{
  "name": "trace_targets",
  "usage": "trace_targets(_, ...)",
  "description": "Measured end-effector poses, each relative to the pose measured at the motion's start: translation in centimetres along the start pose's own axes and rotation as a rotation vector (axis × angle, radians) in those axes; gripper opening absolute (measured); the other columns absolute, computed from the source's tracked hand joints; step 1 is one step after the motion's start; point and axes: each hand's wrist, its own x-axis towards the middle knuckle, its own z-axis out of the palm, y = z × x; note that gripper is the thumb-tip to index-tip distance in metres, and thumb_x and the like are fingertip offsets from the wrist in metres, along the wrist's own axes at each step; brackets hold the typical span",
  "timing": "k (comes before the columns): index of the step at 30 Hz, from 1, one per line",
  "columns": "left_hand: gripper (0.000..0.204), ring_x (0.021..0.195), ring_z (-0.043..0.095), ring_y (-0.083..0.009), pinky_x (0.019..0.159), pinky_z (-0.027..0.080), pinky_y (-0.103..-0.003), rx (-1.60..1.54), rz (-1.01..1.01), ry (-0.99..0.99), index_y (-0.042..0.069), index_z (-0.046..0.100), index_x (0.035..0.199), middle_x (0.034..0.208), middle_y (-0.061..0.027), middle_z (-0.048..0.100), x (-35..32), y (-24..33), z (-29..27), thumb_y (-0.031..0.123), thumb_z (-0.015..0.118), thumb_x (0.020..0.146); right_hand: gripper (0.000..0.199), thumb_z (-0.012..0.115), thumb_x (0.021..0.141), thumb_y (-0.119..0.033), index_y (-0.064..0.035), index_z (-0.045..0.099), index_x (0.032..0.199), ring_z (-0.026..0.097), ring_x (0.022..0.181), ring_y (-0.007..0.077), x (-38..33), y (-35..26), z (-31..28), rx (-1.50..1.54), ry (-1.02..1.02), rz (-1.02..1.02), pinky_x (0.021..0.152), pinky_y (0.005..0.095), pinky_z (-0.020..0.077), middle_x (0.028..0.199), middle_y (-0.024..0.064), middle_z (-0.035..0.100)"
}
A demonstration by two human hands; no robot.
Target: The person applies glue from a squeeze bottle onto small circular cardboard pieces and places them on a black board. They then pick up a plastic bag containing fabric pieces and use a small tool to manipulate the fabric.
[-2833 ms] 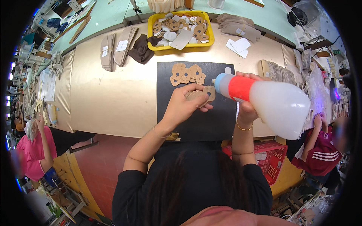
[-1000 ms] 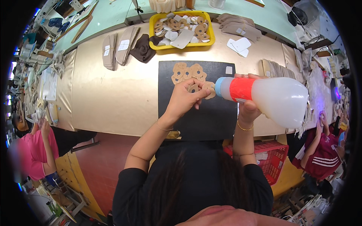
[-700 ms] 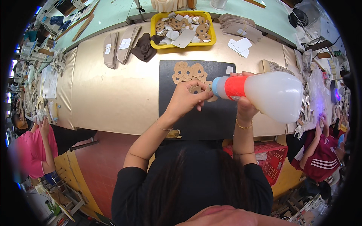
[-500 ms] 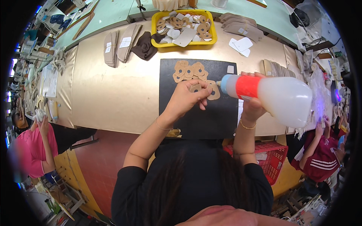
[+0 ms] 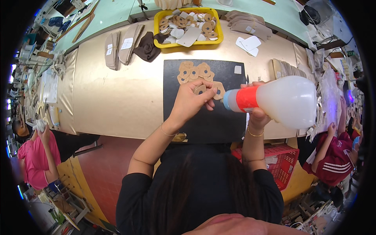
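Note:
In my right hand (image 5: 258, 116) is a large translucent squeeze bottle (image 5: 288, 102) with a red band and a light-blue cap. It lies nearly level, its nozzle pointing left at a tan cut piece (image 5: 217, 91) with a dark hole. My left hand (image 5: 190, 100) is closed in a pinch on a small stack of similar tan pieces (image 5: 199, 89), its fingertips by the edge of the single piece. Both hands are over a black board (image 5: 184, 121). Just beyond my left hand, several tan pieces (image 5: 194, 72) lie overlapping on the board.
A yellow tray (image 5: 188, 44) full of tan and white pieces stands at the back. Stacked beige panels (image 5: 112, 51), a dark brown cloth (image 5: 147, 47) and white cards (image 5: 249, 44) lie around it. A red crate (image 5: 288, 166) stands below the table's edge. People sit at either side.
The bottle has shifted slightly left and down, its nozzle now at the lower right edge of the single tan piece. My left hand still grips its stack. The view has shifted slightly.

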Motion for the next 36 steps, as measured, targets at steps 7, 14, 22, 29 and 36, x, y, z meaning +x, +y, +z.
trace_targets(7,0.021,0.054,0.059,-0.0121,0.049,0.049,-0.023,0.069,-0.014,0.012,-0.005,0.062,0.095,0.064,-0.0075,0.060,1.1,-1.5,-0.7,0.013,0.067,0.084,0.090,0.070,0.064,-0.069,0.0069,0.052,0.108,0.063,0.079,0.0267,0.2,0.1,-1.5,0.063,0.174,-0.034,0.073,0.0419,0.0573,0.095,0.0137,0.056)
trace_targets(14,0.032,0.062,0.062,-0.0140,0.058,0.052,-0.025,0.325,0.034,0.081,-0.004,0.057,0.114,0.093,-0.0118,0.061,5.4,-4.6,-1.2,0.013,0.061,0.087,0.087,0.070,0.066,-0.066,0.0076,0.051,0.107,0.061,0.081,0.0261,-0.2,-0.2,-1.9,0.023,0.185,-0.016,0.073,0.0425,0.0569,0.094,0.0144,0.056)
trace_targets(22,0.041,0.109,0.059,-0.0274,0.089,0.053,-0.031,-0.319,-0.022,0.009,-0.007,0.037,0.131,0.122,-0.0244,0.053,3.8,-3.4,-3.7,0.003,0.049,0.093,0.086,0.073,0.065,-0.064,0.0080,0.052,0.108,0.062,0.081,0.0262,0.2,-0.1,-2.5,0.058,0.225,0.009,0.076,0.0434,0.0559,0.091,0.0143,0.058)
trace_targets(29,0.024,0.080,0.067,-0.0178,0.054,0.054,-0.024,0.060,-0.115,-0.046,-0.004,0.054,0.105,0.102,-0.0205,0.064,1.8,-2.1,-2.6,0.012,0.062,0.089,0.087,0.078,0.065,-0.055,0.0084,0.046,0.115,0.065,0.089,0.0289,1.3,0.0,-1.0,0.135,0.132,-0.085,0.079,0.0447,0.0565,0.102,0.0172,0.058)
trace_targets(36,0.020,0.072,0.067,-0.0156,0.051,0.052,-0.021,-0.137,-0.103,-0.076,-0.003,0.058,0.105,0.096,-0.0152,0.064,1.0,-1.8,-1.0,0.008,0.061,0.089,0.086,0.080,0.065,-0.053,0.0086,0.046,0.116,0.065,0.090,0.0297,1.5,-0.4,-0.6,0.125,0.107,-0.111,0.081,0.0441,0.0555,0.100,0.0174,0.059)
